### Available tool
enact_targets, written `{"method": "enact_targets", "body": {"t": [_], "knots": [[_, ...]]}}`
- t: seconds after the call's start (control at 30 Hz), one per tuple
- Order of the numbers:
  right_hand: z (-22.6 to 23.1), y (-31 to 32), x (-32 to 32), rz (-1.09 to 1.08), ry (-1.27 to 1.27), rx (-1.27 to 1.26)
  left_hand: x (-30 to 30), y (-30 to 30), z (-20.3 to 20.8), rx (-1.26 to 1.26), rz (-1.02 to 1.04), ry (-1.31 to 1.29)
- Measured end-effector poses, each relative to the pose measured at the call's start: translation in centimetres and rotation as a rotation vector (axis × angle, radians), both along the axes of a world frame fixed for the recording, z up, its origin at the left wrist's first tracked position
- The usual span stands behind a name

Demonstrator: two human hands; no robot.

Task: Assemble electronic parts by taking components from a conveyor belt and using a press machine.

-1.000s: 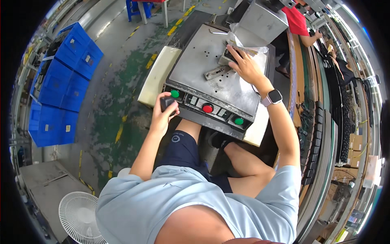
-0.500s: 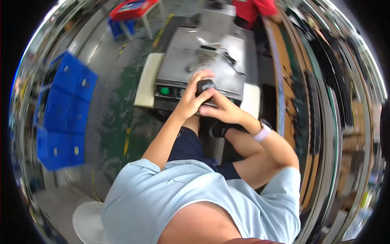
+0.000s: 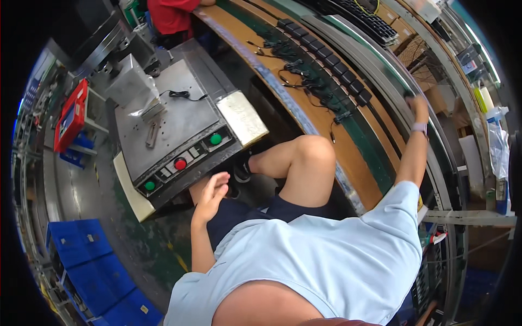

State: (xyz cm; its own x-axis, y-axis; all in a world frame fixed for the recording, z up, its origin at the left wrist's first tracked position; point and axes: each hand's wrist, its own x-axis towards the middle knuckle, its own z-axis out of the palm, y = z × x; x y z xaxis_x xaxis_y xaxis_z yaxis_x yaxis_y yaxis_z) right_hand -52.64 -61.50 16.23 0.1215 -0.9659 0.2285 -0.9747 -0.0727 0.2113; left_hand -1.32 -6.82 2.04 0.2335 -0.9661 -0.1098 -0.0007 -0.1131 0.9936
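Over my lap, just in front of the press machine [image 3: 179, 108], my left hand [image 3: 211, 198] holds nothing, its fingers stretched out and slightly curled. My right arm reaches far out to the right, across the bench. At its end my right hand [image 3: 418, 108] is closed, with a small black block [image 3: 408, 94], apparently a power adapter, at its fingertips; the fingers are small and partly hidden. A black cable [image 3: 179, 94] lies on the machine's metal top beside a clear-covered metal fixture [image 3: 133, 87].
A row of black power adapters [image 3: 331, 62] with cables lies along the bench [image 3: 359, 168] at my right. Green buttons [image 3: 216, 139] and a red button [image 3: 180, 163] line the machine's front. Blue bins [image 3: 103, 266] stand at left. A person in red [image 3: 171, 16] is beyond the machine.
My hands were together over the machine's front edge around a black block. They have parted: the right swung far right with a black block, the left dropped toward my lap. The view turned right.
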Motion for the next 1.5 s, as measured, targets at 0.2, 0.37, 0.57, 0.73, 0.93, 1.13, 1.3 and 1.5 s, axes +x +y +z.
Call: {"method": "enact_targets", "body": {"t": [0.2,0.37,0.57,0.73,0.93,1.13,1.3,1.5], "knots": [[-4.1,7.9,8.7,0.271,-0.393,-0.192,0.3,-0.5,-0.1,0.077,-0.049,0.131],[-6.8,9.3,14.8,0.374,-0.484,0.315,4.1,-4.3,1.8,-0.136,0.103,0.036],[3.9,14.8,17.3,0.602,-0.396,-0.328,20.0,-4.5,0.0,-0.283,0.773,-0.327],[12.4,22.1,28.9,1.024,-1.114,0.002,27.7,-10.5,0.6,-0.307,0.743,-0.632],[4.6,21.3,46.1,1.185,-0.988,0.567,29.1,-8.4,3.0,-0.501,0.417,-0.028],[-8.8,22.4,64.1,1.571,-0.929,0.427,17.1,-0.6,1.5,-0.957,0.223,0.946],[-8.9,28.4,68.9,1.883,-0.593,0.232,8.7,7.7,1.3,-0.66,0.664,0.927],[-6.2,29.0,64.5,1.651,0.049,0.157,9.2,8.5,-3.9,-0.134,1.066,-0.05]]}}
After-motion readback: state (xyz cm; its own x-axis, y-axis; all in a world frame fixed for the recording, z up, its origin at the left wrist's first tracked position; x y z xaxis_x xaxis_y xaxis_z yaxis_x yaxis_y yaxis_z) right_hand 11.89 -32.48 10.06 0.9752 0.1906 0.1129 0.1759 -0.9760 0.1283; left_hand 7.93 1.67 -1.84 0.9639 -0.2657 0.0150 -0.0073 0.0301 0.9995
